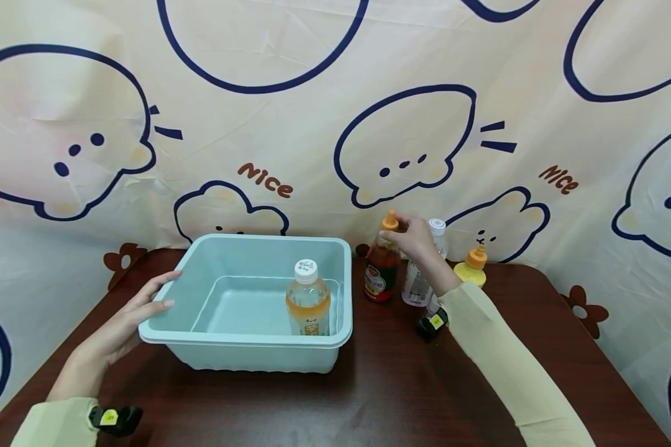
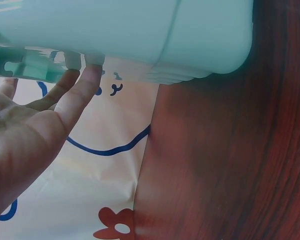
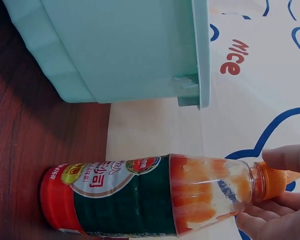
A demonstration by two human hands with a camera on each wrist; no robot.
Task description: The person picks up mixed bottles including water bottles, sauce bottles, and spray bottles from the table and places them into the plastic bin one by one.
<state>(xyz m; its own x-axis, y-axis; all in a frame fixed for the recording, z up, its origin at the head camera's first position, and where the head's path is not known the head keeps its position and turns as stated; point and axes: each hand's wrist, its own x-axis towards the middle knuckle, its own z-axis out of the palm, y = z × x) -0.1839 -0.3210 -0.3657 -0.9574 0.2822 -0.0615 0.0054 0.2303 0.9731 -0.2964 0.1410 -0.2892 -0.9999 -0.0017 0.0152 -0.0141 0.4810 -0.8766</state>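
A light-blue plastic basin (image 1: pixel 257 354) sits on the table's left half. My left hand (image 1: pixel 120 326) grips its left rim, with digits over the edge and other fingers (image 2: pixel 82 92) against the outside under the rim. Right of the basin, my right hand (image 1: pixel 416 239) pinches the orange cap of a ketchup bottle (image 1: pixel 381 270) between thumb and fingers. That bottle is upright, with a dark green and red label (image 3: pixel 122 197). Inside the basin, toward its right side, stands a white-capped drink bottle (image 1: pixel 309 304) with amber liquid.
Behind my right hand is a clear bottle (image 1: pixel 416 288) with a white cap, partly hidden by the forearm. A yellow squeeze bottle (image 1: pixel 472 268) with an orange nozzle cap stands further right. A patterned cloth (image 1: pixel 307 136) hangs behind the dark wooden table (image 1: pixel 414 397).
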